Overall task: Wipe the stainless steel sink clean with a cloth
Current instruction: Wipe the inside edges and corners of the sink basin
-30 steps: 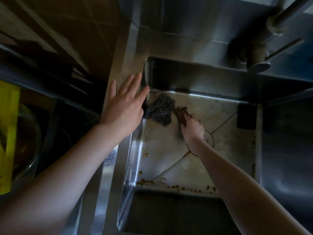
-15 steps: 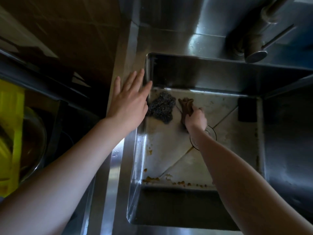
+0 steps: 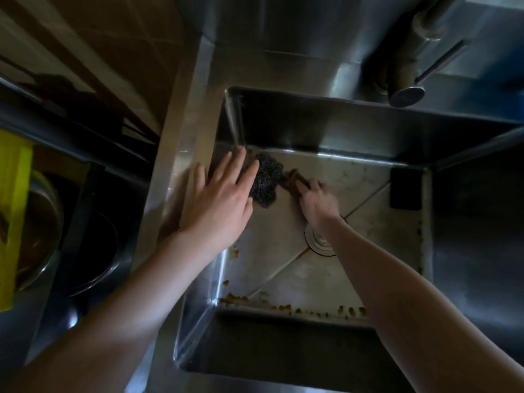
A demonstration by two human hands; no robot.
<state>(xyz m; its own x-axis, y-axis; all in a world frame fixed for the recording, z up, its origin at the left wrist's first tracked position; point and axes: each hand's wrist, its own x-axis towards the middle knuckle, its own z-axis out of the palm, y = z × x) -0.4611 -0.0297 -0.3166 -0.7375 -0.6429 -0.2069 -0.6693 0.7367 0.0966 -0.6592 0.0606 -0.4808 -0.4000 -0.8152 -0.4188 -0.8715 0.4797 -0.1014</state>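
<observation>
Dim steel sink [image 3: 312, 282] below me: my right hand [image 3: 317, 199] grips the brown cloth [image 3: 292, 180], bunched just past its fingertips. My left hand [image 3: 218, 205] lies flat, fingers spread, tips beside the steel wool [image 3: 266, 182]. Crumbs [image 3: 235, 300] lie well behind both hands' fingers, so I judge most wiping is left.

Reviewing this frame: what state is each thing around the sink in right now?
sink: floor stained, unclean.
food scraps: strewn along near edge.
brown cloth: bunched on sink floor.
right hand: grips the cloth.
left hand: flat on left rim, fingers straight.
steel wool scourer: loose beside cloth.
faucet: no water running.
black pad: in far right corner.
</observation>
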